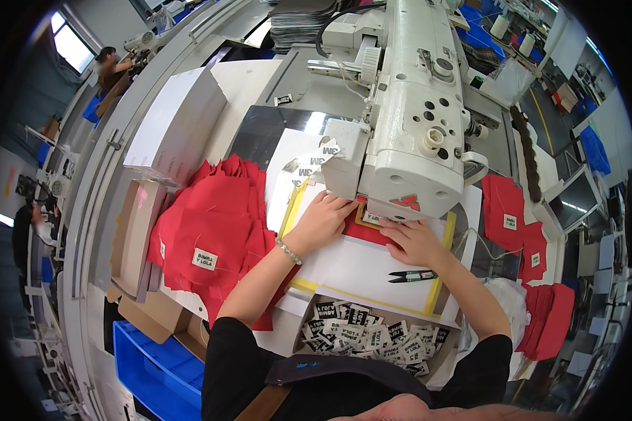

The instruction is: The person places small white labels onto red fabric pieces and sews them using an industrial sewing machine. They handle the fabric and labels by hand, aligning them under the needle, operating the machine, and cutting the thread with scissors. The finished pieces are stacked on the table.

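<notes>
Under the head of a white industrial sewing machine [418,158] lies a red fabric piece [364,234], with a pale woven label [372,217] on it, partly hidden by the machine. A small yellow-edged frame surrounds the label. My left hand [324,221], a beaded bracelet at its wrist, rests on the fabric's left side with fingers stretched toward the machine; their tips are partly hidden. On the right side of the fabric, my right hand [416,242] lies with its fingers spread, next to the label. Beneath is a white board [358,277] with yellow tape edging.
A box of loose labels [372,340] stands close to my body. Red fabric pieces [214,231] are heaped left, with more red stacks [546,323] at right. Dark pens [411,276] lie on the board. A white carton [179,126] and blue crate [154,365] stand left.
</notes>
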